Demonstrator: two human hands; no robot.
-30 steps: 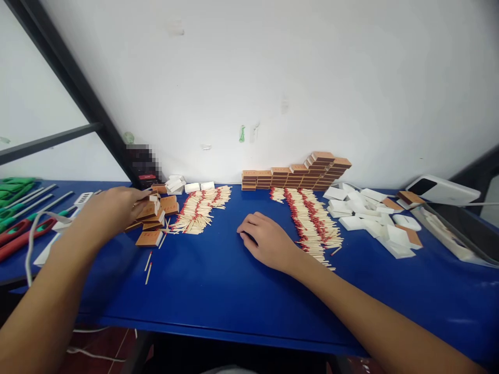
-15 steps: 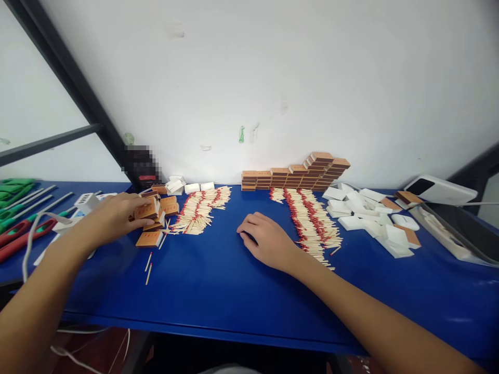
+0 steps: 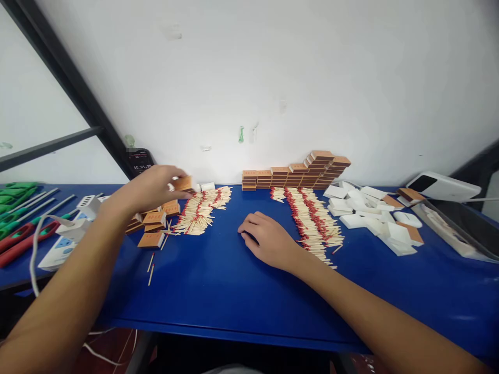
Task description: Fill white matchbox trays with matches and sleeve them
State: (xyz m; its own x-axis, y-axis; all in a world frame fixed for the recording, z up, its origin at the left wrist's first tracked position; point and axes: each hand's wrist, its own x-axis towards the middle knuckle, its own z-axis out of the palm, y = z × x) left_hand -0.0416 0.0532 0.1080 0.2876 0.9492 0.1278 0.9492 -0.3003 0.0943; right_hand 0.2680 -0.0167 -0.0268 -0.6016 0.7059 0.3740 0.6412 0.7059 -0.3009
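My left hand [image 3: 158,184] is raised over the left part of the blue table, its fingers closed on a brown matchbox [image 3: 182,183]. Beneath and beside it lie several more matchboxes [image 3: 155,218] in a loose heap. A left pile of red-tipped matches [image 3: 198,210] lies just right of them. My right hand [image 3: 268,241] rests on the table with fingers loosely bent and nothing seen in them. To its right spreads a longer bank of matches [image 3: 312,221]. Against the wall stands a stepped stack of matchboxes [image 3: 296,175].
White inner trays [image 3: 362,208] lie scattered at the right, near a white device [image 3: 442,187] and a plastic bag [image 3: 456,234]. A phone [image 3: 139,160] leans at the back left. Green- and red-handled tools [image 3: 27,228] and a power strip [image 3: 58,252] with a white cable occupy the left.
My left hand has lifted from the matchbox heap and moved right and toward the back, carrying a matchbox. The right hand stays where it was.
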